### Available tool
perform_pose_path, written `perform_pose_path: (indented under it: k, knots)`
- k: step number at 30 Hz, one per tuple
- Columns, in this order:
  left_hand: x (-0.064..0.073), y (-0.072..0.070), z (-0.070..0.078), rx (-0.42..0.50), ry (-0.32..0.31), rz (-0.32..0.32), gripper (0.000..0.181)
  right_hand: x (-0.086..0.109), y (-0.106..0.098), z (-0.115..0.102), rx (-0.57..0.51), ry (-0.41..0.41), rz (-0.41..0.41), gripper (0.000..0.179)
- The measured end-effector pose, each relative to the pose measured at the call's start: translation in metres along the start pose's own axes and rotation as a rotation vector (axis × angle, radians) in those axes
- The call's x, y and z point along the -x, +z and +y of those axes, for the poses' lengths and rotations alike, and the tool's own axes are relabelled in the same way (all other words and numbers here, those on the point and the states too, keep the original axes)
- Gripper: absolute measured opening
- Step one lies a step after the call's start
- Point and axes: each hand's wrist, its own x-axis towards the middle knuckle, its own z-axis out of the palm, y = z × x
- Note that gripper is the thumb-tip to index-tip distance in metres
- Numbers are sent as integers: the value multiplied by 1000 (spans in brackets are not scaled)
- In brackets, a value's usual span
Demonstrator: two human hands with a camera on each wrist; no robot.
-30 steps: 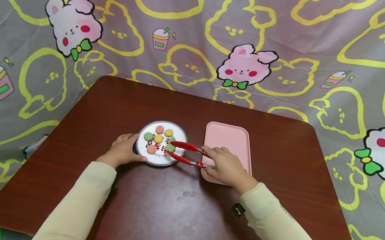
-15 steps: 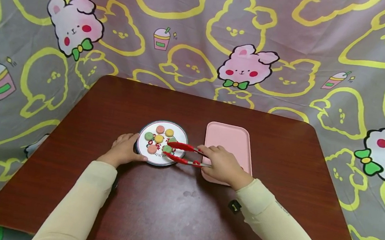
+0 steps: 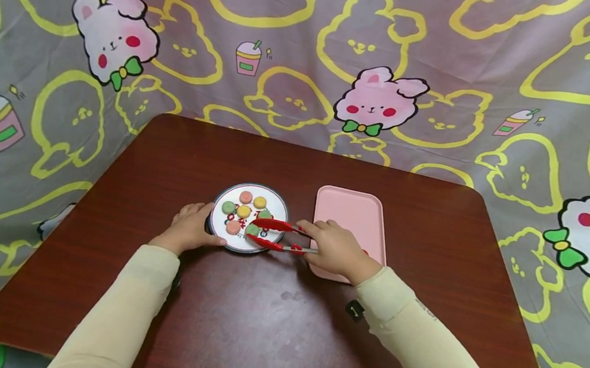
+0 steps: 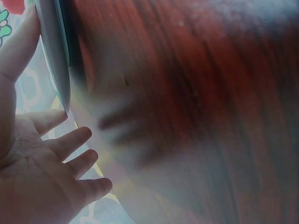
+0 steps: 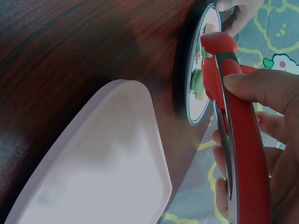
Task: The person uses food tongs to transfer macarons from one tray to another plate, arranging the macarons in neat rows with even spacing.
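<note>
A round white plate point(image 3: 277, 201) with a dark rim holds several macarons in green, yellow and pink. My left hand point(image 3: 187, 230) steadies the plate's left side, thumb on the near rim; in the left wrist view the index fingertip meets the edge while the other fingers extend loosely. My right hand point(image 3: 339, 248) grips red-tipped metal tongs point(image 3: 275, 225), thumb pressed on a red handle in the right wrist view. The tong tips reach over the plate and stand on either side of a green macaron point(image 3: 252, 230). Another green macaron point(image 3: 265, 213) is partly hidden behind the upper tip.
A pink rectangular tray point(image 3: 349, 207) lies right of the plate, partly under my right hand in the head view. A small black object point(image 3: 354, 310) is beside the right sleeve. The brown table point(image 3: 280, 320) meets a printed cloth curtain point(image 3: 288, 45) behind.
My right hand and the tongs have moved left. The green macaron by the tips has shifted left and slightly down across the plate. The left hand stays in place.
</note>
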Motion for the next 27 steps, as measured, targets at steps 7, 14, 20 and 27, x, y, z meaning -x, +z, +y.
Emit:
perform_pose_path:
  k: [7,14,20,27]
  knots:
    - [-2,0,-1,-4,-1,-4,100,-4,-2,-1,14,-2,-27,57]
    - [-1,0,-1,-4,8,-1,99,-7,-5,-1,25,-13,-37,58]
    - [1,-1,3,-8,6,2,99,-9,-6,0,27,-16,-61,58]
    - [3,-2,3,2,12,7,98,-14,-7,0,16,-19,-76,58]
